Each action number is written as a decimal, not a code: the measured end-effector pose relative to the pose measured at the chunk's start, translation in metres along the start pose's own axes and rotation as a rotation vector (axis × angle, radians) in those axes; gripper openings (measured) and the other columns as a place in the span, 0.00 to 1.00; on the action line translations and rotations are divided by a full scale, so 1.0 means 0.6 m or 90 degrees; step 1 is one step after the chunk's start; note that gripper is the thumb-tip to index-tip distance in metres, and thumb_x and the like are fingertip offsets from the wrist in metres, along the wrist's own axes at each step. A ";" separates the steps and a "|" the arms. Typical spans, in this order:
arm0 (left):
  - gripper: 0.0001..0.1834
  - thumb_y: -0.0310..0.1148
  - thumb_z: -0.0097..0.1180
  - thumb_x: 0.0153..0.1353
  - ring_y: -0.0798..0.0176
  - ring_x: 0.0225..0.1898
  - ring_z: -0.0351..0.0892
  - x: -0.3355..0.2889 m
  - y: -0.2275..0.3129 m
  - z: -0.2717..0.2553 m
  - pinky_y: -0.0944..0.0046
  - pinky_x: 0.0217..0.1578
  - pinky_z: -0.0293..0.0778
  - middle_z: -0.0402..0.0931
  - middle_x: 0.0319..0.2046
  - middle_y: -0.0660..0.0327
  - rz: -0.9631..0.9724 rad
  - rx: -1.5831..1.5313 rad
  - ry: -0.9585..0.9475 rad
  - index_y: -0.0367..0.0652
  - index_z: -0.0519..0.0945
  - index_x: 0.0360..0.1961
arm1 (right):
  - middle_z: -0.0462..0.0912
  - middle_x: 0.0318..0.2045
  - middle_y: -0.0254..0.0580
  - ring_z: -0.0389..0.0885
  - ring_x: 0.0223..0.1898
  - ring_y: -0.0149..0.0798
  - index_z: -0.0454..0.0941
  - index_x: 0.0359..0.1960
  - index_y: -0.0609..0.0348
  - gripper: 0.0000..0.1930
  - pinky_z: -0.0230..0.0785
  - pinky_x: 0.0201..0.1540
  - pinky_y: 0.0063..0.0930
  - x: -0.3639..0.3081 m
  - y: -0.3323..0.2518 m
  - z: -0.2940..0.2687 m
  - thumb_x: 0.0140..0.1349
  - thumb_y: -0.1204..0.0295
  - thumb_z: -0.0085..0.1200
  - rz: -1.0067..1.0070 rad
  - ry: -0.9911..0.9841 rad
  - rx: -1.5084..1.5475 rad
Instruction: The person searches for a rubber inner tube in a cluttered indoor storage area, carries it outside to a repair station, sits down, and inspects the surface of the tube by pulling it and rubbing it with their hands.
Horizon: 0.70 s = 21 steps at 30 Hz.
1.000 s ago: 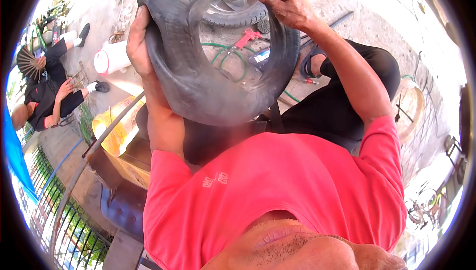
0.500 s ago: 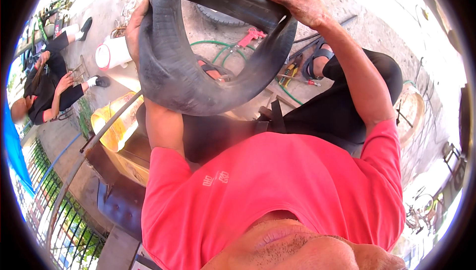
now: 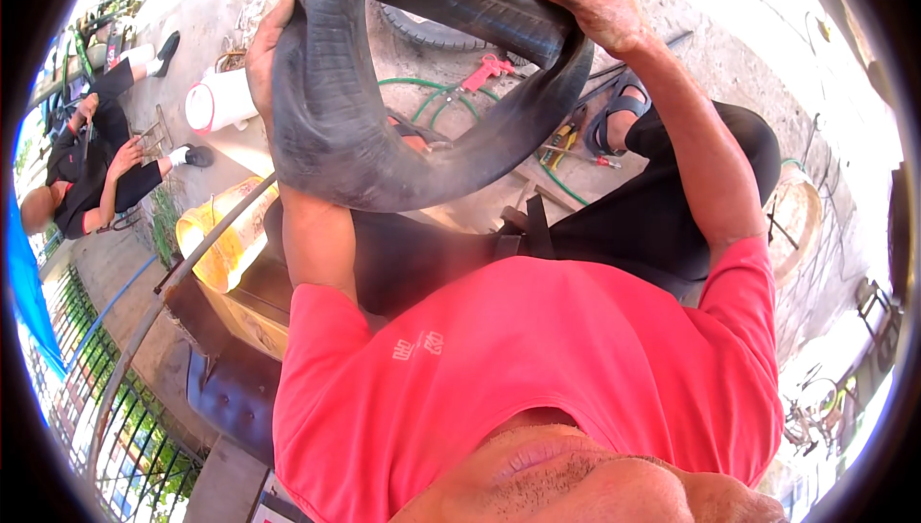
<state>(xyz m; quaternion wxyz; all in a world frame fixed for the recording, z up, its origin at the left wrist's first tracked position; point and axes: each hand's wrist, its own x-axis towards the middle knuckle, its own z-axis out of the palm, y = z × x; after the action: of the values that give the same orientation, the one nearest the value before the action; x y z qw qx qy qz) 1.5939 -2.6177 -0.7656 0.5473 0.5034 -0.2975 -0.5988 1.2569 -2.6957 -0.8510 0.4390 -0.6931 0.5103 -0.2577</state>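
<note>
A black rubber inner tube (image 3: 331, 125), partly flattened and creased, is held up in front of me between both hands. My left hand (image 3: 267, 58) grips its left side, with part of the hand hidden behind the rubber. At the upper right, my right hand (image 3: 600, 7) is closed on the tube's edge, thumb on top and fingers wrapped over the far side. Through the tube's opening I see a red air gun (image 3: 487, 72) on a green hose (image 3: 408, 82), both lying on the ground.
A tire (image 3: 436, 29) lies beyond the tube. Yellow-handled pliers (image 3: 556, 149) rest near my right sandal (image 3: 619, 120). To the left are a white bucket (image 3: 221, 101), a yellow bucket (image 3: 225, 240) and a curved metal bar (image 3: 206, 245). Another person (image 3: 96, 163) sits at far left.
The inner tube has shifted slightly right and up in my hands, and its near edge sits a little higher. Both hands keep their hold.
</note>
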 end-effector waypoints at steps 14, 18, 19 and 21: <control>0.24 0.42 0.44 0.72 0.50 0.44 0.86 0.009 0.006 0.016 0.56 0.49 0.82 0.84 0.45 0.48 -0.150 -0.281 -0.048 0.31 0.79 0.52 | 0.86 0.36 0.47 0.78 0.38 0.31 0.83 0.43 0.63 0.14 0.74 0.43 0.33 0.007 -0.001 -0.016 0.57 0.70 0.61 -0.003 -0.108 0.185; 0.23 0.41 0.46 0.71 0.51 0.45 0.86 0.007 0.006 0.012 0.56 0.52 0.81 0.84 0.45 0.49 -0.141 -0.242 -0.022 0.31 0.80 0.51 | 0.84 0.35 0.44 0.77 0.36 0.30 0.83 0.42 0.61 0.14 0.73 0.43 0.31 0.004 -0.017 -0.012 0.59 0.65 0.60 0.014 -0.066 0.095; 0.23 0.41 0.46 0.71 0.51 0.45 0.86 0.007 0.007 0.013 0.56 0.52 0.81 0.84 0.45 0.49 -0.140 -0.241 -0.022 0.31 0.80 0.51 | 0.83 0.33 0.40 0.76 0.34 0.28 0.83 0.41 0.61 0.16 0.72 0.41 0.29 0.003 -0.016 -0.010 0.61 0.60 0.60 0.017 -0.059 0.094; 0.20 0.40 0.49 0.70 0.56 0.44 0.84 0.005 0.008 0.028 0.60 0.51 0.78 0.84 0.44 0.52 -0.138 -0.258 0.003 0.33 0.80 0.50 | 0.80 0.29 0.33 0.74 0.32 0.25 0.82 0.39 0.60 0.21 0.70 0.39 0.25 0.000 -0.011 -0.007 0.64 0.52 0.60 0.026 -0.042 0.090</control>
<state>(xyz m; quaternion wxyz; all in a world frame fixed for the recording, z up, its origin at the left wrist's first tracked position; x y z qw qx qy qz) 1.5801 -2.6250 -0.7568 0.5702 0.4137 -0.1139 -0.7006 1.2566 -2.6965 -0.8431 0.5085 -0.6579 0.4901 -0.2615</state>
